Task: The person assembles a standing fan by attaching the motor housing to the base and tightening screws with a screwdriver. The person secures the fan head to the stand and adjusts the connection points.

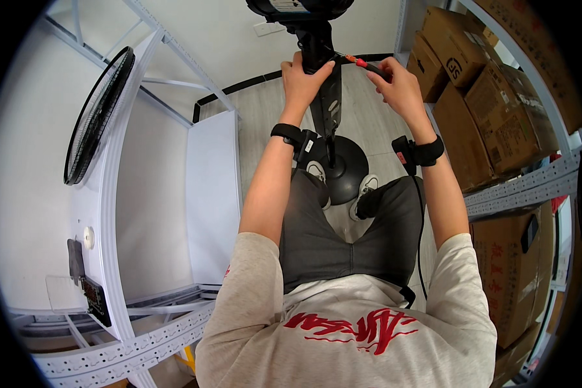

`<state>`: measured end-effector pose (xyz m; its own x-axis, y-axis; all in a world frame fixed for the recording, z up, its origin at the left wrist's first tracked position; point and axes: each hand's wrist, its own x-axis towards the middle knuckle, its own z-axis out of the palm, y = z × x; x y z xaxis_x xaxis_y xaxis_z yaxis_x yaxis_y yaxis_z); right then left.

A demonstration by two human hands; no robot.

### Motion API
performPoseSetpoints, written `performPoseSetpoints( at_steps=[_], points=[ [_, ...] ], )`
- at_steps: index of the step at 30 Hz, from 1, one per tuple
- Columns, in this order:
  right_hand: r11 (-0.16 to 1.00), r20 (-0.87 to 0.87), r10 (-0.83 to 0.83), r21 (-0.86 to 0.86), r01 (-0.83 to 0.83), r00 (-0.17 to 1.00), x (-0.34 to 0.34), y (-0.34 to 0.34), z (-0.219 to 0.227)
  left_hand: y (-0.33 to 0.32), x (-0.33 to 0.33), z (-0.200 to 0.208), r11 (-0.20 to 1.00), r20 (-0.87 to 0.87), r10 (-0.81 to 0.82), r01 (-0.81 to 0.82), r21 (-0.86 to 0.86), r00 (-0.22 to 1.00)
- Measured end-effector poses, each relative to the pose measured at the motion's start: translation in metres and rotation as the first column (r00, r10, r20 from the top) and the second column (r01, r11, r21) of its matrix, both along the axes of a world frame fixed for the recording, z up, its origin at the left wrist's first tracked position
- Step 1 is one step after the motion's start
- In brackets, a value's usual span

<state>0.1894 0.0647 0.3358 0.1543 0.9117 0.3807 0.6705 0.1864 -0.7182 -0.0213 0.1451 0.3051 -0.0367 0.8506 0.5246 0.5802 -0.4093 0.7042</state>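
A black pedestal fan stands in front of me, its motor head cut off by the upper edge. Below the head, my left hand is closed round the fan's neck, thumb on the near side. My right hand grips a screwdriver with a red and black handle. Its tip points left at the neck, just above my left thumb; whether it sits in a screw is too small to tell. The flat column runs down to a round black base between my shoes.
A round black fan grille rests on the white shelf at left, with a white round part and a dark panel nearer me. Cardboard boxes fill the metal rack at right. A cable hangs from my right wristband.
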Motion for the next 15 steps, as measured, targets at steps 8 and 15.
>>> performPoseSetpoints(
  at_steps=[8,15],
  points=[
    [0.973,-0.106,-0.002,-0.228,-0.022,0.994,-0.011,-0.006,0.015,0.005,-0.006,-0.007,0.999,-0.002,0.036,-0.036,0.024,0.999],
    [0.981,-0.051,-0.071,-0.186,0.060,0.996,-0.018,-0.012,0.016,0.000,-0.005,-0.003,1.000,-0.010,0.021,-0.021,-0.009,1.000]
  ],
)
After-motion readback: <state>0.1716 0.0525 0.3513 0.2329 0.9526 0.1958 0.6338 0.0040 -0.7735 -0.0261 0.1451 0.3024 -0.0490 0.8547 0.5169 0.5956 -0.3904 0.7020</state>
